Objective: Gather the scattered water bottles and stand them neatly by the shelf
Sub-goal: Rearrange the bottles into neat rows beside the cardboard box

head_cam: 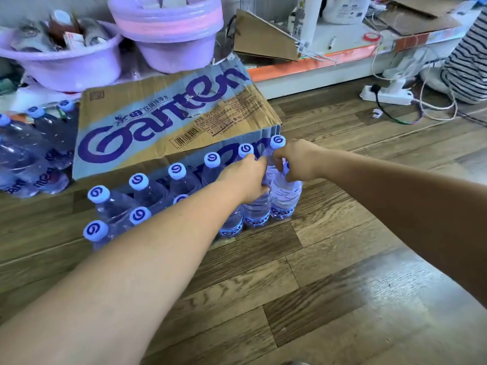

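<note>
Two rows of clear water bottles with pale blue caps (139,182) stand upright on the wooden floor against a Ganten cardboard box (163,122). My left hand (246,179) grips the upper part of a bottle (257,213) near the right end of the front row. My right hand (296,160) holds the neck of the end bottle (286,200), its cap mostly hidden under my fingers. A back-row bottle cap (278,141) shows just above my right hand. My left forearm hides part of the front row.
A shrink-wrapped pack of bottles (29,154) lies left of the box. Purple plastic basins (168,35) sit behind it. A white and orange shelf base (316,67) runs at the back right, with a power strip (387,94), cables and a person in striped clothing (466,67).
</note>
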The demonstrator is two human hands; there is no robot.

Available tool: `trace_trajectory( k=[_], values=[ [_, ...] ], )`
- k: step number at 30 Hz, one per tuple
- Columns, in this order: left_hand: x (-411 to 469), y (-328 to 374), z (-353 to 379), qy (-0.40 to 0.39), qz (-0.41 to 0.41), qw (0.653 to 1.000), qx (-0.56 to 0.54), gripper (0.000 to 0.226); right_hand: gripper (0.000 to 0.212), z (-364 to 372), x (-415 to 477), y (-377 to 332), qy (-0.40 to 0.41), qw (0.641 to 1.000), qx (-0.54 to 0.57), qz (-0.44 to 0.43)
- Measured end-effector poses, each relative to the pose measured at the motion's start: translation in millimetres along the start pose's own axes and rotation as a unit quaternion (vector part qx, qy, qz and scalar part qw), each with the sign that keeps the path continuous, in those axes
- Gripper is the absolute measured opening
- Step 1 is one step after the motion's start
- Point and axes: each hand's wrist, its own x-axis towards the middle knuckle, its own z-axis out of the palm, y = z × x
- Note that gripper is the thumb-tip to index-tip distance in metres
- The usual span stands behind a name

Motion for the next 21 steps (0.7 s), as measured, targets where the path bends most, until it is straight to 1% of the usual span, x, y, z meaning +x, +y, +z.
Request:
trace_trajectory(
  k=[3,5,6,7,9,11,12,14,16,18,21],
  values=[
    [-1,-2,0,0.017,0.007,1.000,0.018,0.044,0.033,-4,2,-1,-0.031,0.999,-0.031,0.001],
    [-3,-3,-2,0.021,0.019,0.999,0.031,0.052,0.033,-9,1,-5,-0.021,0.996,-0.081,0.002],
    [-5,-4,-4,0.026,0.025,0.999,0.029,0.056,0.031,-14,1,-8,0.015,0.995,-0.102,-0.001],
    [-6,-6,-9,0.045,0.026,0.999,0.015,0.057,0.031,-20,1,-13,0.066,0.991,-0.118,-0.010],
    [-8,-20,-26,0.111,0.009,0.993,-0.027,0.055,0.030,-36,9,-25,0.155,0.981,-0.114,-0.040],
    [-13,-47,-46,0.165,-0.041,0.984,-0.051,0.054,0.034,-52,25,-44,0.172,0.979,-0.076,-0.077],
    [-17,-62,-56,0.171,-0.065,0.981,-0.061,0.054,0.040,-59,33,-53,0.163,0.981,-0.054,-0.091],
    [-25,-98,-75,0.158,-0.093,0.981,-0.065,0.052,0.052,-72,51,-73,0.153,0.982,-0.009,-0.113],
    [-40,-143,-94,0.149,-0.125,0.977,-0.087,0.051,0.051,-82,65,-96,0.144,0.981,0.034,-0.126],
    [-64,-194,-118,0.155,-0.203,0.961,-0.108,0.053,0.053,-90,80,-123,0.129,0.979,0.058,-0.148],
    [-104,-275,-147,0.176,-0.323,0.924,-0.109,0.055,0.054,-97,109,-169,0.122,0.976,0.060,-0.172]
  ],
)
